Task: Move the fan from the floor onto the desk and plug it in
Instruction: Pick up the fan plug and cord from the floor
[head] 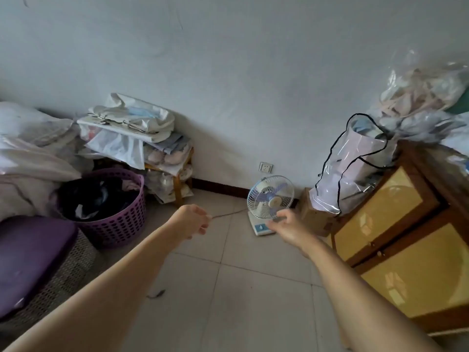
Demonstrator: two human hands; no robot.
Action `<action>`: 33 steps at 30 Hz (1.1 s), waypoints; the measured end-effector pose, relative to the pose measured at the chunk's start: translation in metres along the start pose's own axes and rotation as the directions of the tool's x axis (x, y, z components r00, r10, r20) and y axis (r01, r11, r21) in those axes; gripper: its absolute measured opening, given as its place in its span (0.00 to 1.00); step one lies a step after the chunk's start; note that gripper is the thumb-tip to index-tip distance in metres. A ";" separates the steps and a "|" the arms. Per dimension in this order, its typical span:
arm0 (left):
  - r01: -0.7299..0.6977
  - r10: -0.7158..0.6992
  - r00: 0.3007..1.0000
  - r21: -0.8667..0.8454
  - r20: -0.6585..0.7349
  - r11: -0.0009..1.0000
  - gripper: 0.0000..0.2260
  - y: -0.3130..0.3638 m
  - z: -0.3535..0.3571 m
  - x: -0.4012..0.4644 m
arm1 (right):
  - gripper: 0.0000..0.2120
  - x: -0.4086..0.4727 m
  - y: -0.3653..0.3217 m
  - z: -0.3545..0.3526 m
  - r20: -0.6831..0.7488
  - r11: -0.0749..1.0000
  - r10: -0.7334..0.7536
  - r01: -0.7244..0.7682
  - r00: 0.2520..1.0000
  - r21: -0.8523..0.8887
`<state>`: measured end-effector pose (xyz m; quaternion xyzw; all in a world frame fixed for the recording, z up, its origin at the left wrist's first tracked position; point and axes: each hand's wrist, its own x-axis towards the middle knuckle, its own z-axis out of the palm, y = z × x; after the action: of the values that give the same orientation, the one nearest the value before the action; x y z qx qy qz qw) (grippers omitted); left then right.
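Reaches for the fan (270, 199), centre right of frame.
Pinches its cord (228, 213) in left hand (193, 221); spreads empty right hand (286, 228) just before it.

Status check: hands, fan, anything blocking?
Left hand pinching cord. Right hand open at fan, no grip yet. Fan upright on floor. Cardboard box close on its right.

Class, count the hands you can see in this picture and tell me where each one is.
2. The left hand is mid-frame above the floor, seemingly pinching the cord. The right hand is at the lower grille of the fan. None appear hidden.
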<state>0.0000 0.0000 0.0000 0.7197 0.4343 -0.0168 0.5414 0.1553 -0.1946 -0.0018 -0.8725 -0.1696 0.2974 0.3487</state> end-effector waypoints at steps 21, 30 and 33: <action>0.354 -0.379 0.918 -0.191 -0.113 0.915 0.04 -0.080 -0.021 0.153 | 0.30 0.198 -0.023 0.121 0.321 0.996 0.047 -0.020 0.946 -0.088; 0.360 -0.373 0.924 -0.130 -0.087 0.924 0.05 -0.157 -0.047 0.228 | 0.31 0.232 -0.012 0.226 0.314 0.986 0.097 -0.047 0.944 -0.162; 0.341 -0.347 0.934 -0.087 -0.080 0.936 0.06 -0.191 -0.048 0.254 | 0.30 0.248 0.003 0.268 0.297 0.985 0.101 -0.053 0.950 -0.166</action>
<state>0.0133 0.1989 -0.2519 0.6126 0.5787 -0.0619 0.5347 0.1750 0.0642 -0.2592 -0.8468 -0.2097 0.4274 0.2372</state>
